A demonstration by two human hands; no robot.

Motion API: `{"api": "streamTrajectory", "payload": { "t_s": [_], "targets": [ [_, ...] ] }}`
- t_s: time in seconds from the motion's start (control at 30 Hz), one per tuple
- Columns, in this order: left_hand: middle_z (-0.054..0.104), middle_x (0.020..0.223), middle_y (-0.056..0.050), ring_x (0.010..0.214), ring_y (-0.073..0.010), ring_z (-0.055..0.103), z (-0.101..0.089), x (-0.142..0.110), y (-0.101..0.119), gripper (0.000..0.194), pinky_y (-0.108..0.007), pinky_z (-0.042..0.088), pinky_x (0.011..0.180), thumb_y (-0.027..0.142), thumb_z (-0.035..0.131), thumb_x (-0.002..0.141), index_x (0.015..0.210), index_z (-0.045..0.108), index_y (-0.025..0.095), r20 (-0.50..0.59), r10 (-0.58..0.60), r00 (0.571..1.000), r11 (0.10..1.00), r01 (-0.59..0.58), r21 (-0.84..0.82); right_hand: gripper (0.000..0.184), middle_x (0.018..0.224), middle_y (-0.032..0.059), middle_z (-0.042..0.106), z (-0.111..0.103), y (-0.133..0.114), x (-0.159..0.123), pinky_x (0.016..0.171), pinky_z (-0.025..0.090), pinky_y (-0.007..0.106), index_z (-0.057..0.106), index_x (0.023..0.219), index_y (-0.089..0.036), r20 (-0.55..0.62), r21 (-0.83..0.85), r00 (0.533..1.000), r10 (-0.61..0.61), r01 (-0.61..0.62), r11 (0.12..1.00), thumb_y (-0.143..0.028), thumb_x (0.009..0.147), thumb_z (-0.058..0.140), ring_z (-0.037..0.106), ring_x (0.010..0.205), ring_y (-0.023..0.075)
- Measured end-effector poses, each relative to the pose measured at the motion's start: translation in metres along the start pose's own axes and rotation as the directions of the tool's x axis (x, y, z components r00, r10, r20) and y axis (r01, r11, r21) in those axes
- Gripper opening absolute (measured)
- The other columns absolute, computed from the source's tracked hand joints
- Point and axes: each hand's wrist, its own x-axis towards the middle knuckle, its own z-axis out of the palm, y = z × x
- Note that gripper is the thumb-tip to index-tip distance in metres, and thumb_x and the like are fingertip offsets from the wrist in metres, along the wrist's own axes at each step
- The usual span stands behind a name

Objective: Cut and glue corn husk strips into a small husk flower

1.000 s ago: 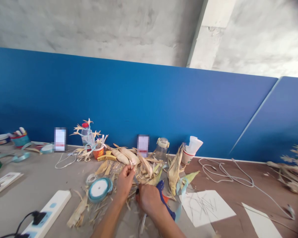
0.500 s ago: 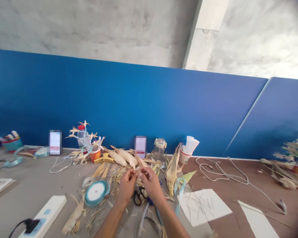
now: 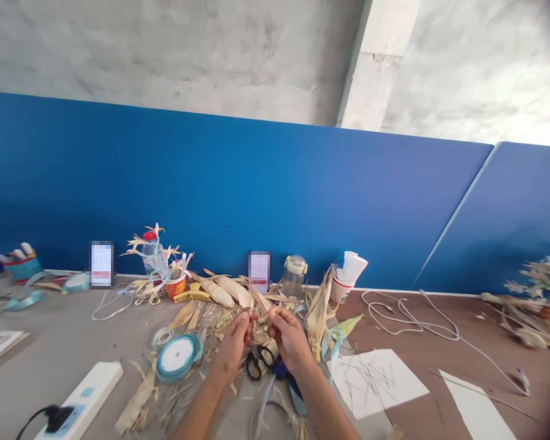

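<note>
Above a litter of dried corn husk strips (image 3: 211, 324), my left hand (image 3: 234, 342) is closed with thumb and fingertips together. My right hand (image 3: 289, 337) pinches a short way to its right, thumb against forefinger. Whatever thin piece they hold blends into the pale husk behind, so I cannot make it out. Black-handled scissors (image 3: 253, 368) lie on the table between my wrists. A spool of blue ribbon (image 3: 178, 357) rests left of my left hand. Larger husks (image 3: 231, 290) are piled just beyond my fingers, and a long husk bunch (image 3: 318, 311) leans at the right.
A power strip (image 3: 85, 397) lies at the front left. White paper with thin wires (image 3: 369, 382) is at the right, near a white cable (image 3: 407, 318). Along the blue partition (image 3: 256, 183) stand two phones, a clear bottle (image 3: 294, 278) and a paper cup (image 3: 341, 288).
My hands have moved apart: the fingertips were nearly together before, and now a gap shows between them. The right hand shifted to the right, uncovering more of the scissors.
</note>
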Motion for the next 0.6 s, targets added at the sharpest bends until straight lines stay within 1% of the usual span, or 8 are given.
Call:
{"api": "streamTrajectory", "payload": {
  "t_s": [0.03,0.1,0.2,0.37,0.47,0.6],
  "targets": [
    [0.043,0.054,0.006,0.049,-0.0103,0.037,0.0002,-0.0004,0.0001,0.045,-0.025,0.031,0.049,0.058,0.055,0.074,0.082,0.063,0.015,0.001,-0.006,1.0,0.999,0.006,-0.045,0.018,0.049,-0.0071,0.044,0.0007,0.0001,-0.0007,0.047,0.027,0.021,0.06,0.064,-0.017,0.006,0.016,1.0,0.008,-0.008,1.0,-0.031,0.06,0.07,0.036,0.045,0.0072],
    [0.042,0.053,0.006,0.048,-0.0095,0.037,0.002,-0.0017,0.0016,0.042,-0.025,0.032,0.049,0.056,0.058,0.073,0.079,0.063,0.014,0.01,-0.026,1.0,0.994,0.027,-0.106,0.018,0.05,-0.0067,0.046,0.0024,0.0006,-0.0022,0.048,0.028,0.021,0.06,0.064,-0.016,0.017,0.029,1.0,0.015,-0.016,0.999,-0.03,0.06,0.071,0.037,0.045,0.0072],
    [0.04,0.049,0.008,0.045,-0.0079,0.034,0.0062,-0.0037,0.0065,0.037,-0.023,0.031,0.047,0.052,0.064,0.07,0.073,0.061,0.015,0.022,-0.045,0.999,0.986,0.048,-0.159,0.016,0.05,-0.0069,0.046,0.004,0.0022,-0.0035,0.047,0.028,0.02,0.059,0.064,-0.016,0.031,0.029,0.999,0.017,-0.018,0.999,-0.028,0.061,0.07,0.038,0.045,0.0069],
    [0.039,0.045,0.009,0.043,-0.007,0.033,0.0091,-0.0039,0.0095,0.037,-0.022,0.03,0.045,0.049,0.07,0.064,0.071,0.059,0.015,0.037,-0.053,0.998,0.975,0.06,-0.216,0.015,0.05,-0.0071,0.046,0.0055,0.0037,-0.0049,0.046,0.029,0.02,0.059,0.067,-0.018,0.049,0.027,0.999,-0.001,0.0,1.0,-0.028,0.062,0.069,0.038,0.044,0.007],
    [0.039,0.047,0.009,0.044,-0.0073,0.033,0.0079,-0.0034,0.0052,0.036,-0.022,0.03,0.046,0.049,0.068,0.067,0.073,0.058,0.015,0.051,-0.041,0.998,0.977,0.051,-0.209,0.014,0.052,-0.0067,0.048,0.0076,0.0028,-0.0069,0.048,0.032,0.02,0.061,0.071,-0.018,0.062,0.073,0.998,-0.004,0.0,0.997,-0.026,0.062,0.069,0.041,0.045,0.007],
    [0.045,0.052,0.006,0.048,-0.0092,0.04,0.007,-0.0033,0.0004,0.035,-0.023,0.034,0.049,0.05,0.063,0.072,0.072,0.057,0.016,0.042,0.003,0.999,0.993,0.002,-0.118,0.014,0.051,-0.0066,0.05,0.01,0.0028,-0.0086,0.049,0.035,0.02,0.061,0.072,-0.018,0.088,0.105,0.996,-0.013,0.004,0.995,-0.025,0.063,0.069,0.044,0.046,0.0078]
  ]
}}
